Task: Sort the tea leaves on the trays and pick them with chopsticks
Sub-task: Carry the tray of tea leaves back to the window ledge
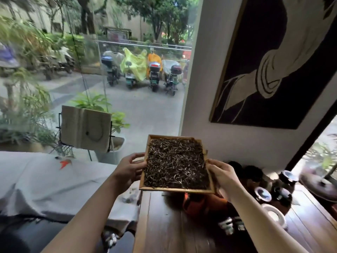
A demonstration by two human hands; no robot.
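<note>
Both hands [127,168] [221,175] grip tray [176,189] above table [164,225].

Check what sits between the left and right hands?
In the head view, the square wooden tray heaped with dark dried tea leaves fills that stretch; left hand and right hand grip its opposite edges.

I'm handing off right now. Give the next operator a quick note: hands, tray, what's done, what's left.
Left hand grips the tray's left edge; right hand grips its right edge.
The tray is held in the air above the dark wooden table, full of tea leaves.
Done: tray picked up.
Left: set it down, sort the leaves, pick them with chopsticks; no chopsticks are in view.
</note>
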